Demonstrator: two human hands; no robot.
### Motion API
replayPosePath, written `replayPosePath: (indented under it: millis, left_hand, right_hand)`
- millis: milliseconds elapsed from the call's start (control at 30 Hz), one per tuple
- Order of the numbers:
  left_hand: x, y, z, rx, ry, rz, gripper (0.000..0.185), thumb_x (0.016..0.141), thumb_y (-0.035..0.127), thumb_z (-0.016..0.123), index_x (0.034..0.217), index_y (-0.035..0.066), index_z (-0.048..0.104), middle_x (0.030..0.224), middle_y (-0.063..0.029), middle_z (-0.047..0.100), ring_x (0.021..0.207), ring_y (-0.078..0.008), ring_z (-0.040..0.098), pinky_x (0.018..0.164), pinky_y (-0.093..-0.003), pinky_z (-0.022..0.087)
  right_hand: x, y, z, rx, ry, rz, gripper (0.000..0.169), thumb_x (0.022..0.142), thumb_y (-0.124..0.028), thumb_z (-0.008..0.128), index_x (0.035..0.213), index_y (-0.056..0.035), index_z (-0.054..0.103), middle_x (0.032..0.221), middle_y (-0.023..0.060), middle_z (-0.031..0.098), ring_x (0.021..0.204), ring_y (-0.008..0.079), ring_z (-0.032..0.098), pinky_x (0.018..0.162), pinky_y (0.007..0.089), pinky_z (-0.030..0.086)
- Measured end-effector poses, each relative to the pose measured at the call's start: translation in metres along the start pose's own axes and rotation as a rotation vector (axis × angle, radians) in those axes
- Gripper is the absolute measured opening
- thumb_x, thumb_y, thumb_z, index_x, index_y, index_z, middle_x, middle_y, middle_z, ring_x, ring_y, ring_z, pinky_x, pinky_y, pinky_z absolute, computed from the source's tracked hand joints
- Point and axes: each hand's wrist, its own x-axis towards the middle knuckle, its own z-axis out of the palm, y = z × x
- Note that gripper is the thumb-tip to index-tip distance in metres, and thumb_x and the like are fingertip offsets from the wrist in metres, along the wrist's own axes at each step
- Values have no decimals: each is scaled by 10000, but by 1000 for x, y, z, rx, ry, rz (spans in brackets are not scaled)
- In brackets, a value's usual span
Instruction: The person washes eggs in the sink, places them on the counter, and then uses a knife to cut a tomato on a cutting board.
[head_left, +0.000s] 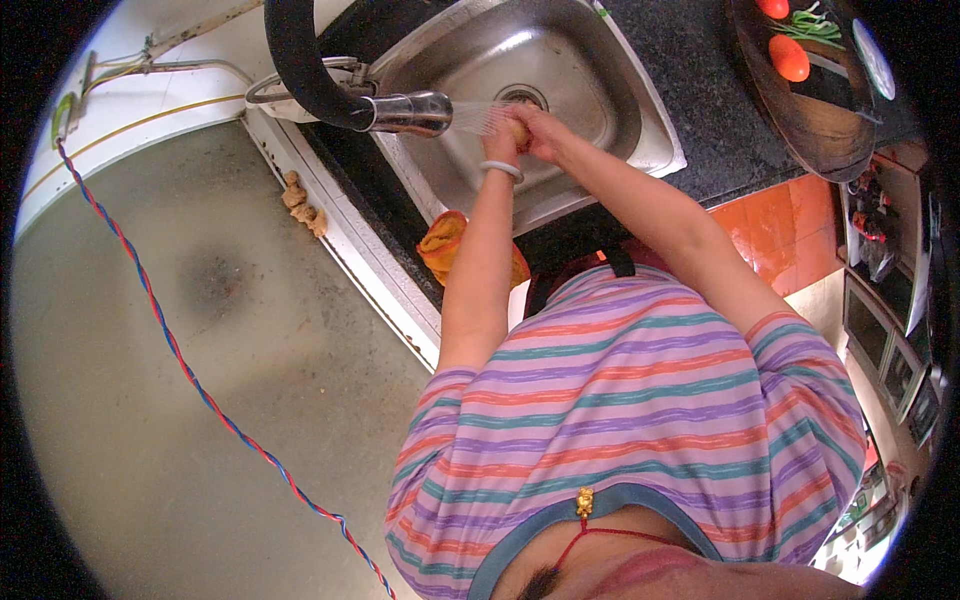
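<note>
Over a stainless steel sink (457, 56), my left hand (498, 142) and my right hand (543, 133) are together around a small yellowish piece of produce (520, 135). Fingers cover much of it, so its exact kind is unclear. From the left, a chrome faucet head (412, 114) on a black flexible neck (292, 60) sprays water onto my hands. A pale bangle (502, 169) circles my left wrist. Just beyond my fingers lies the sink drain (523, 94), partly hidden by them.
An orange cloth (441, 244) hangs at the sink's near edge. Pieces of ginger (301, 204) rest on the left ledge. On the right counter, a dark cutting board (765, 97) bears tomatoes (789, 58), scallions (810, 26) and a knife (829, 81). A twisted red-blue cord (180, 352) crosses the left side.
</note>
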Motion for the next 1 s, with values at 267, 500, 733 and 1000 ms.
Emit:
replayPosePath:
  millis: [267, 500, 733, 1000]
  left_hand:
    - [1, 6, 5, 173, -149, -56, 295, 828, 289, 404, 930, 73, 576, 885, -56, 597, 731, -181, 577, 584, -295, 464]
    - [15, 5, -9, -221, -125, -211, 262, 756, 242, 459, 884, 54, 588, 796, -66, 605, 642, -196, 579, 590, -302, 481]
    - [-12, 32, 24, -119, -57, -201, 286, 797, 294, 441, 869, 52, 575, 787, -77, 601, 706, -195, 580, 639, -317, 490]
    - [6, 13, 12, -297, 85, -181, 369, 880, 397, 342, 833, 104, 562, 745, -22, 574, 676, -159, 560, 577, -297, 468]
  right_hand:
    - [4, 5, 1, -58, -68, -32, 176, 811, -213, 526, 941, -98, 552, 859, 20, 584, 732, 145, 564, 569, 287, 453]
    - [4, 9, 11, -264, -13, -230, 174, 756, -179, 613, 858, -53, 552, 745, 30, 563, 675, 151, 548, 601, 303, 461]
    - [6, -8, 11, -346, 285, -156, 193, 767, -188, 614, 851, -41, 522, 752, 28, 549, 667, 137, 517, 592, 286, 447]
    - [10, 14, 15, -297, 268, -317, 153, 772, -184, 575, 808, -45, 524, 714, 33, 538, 637, 145, 525, 537, 303, 438]
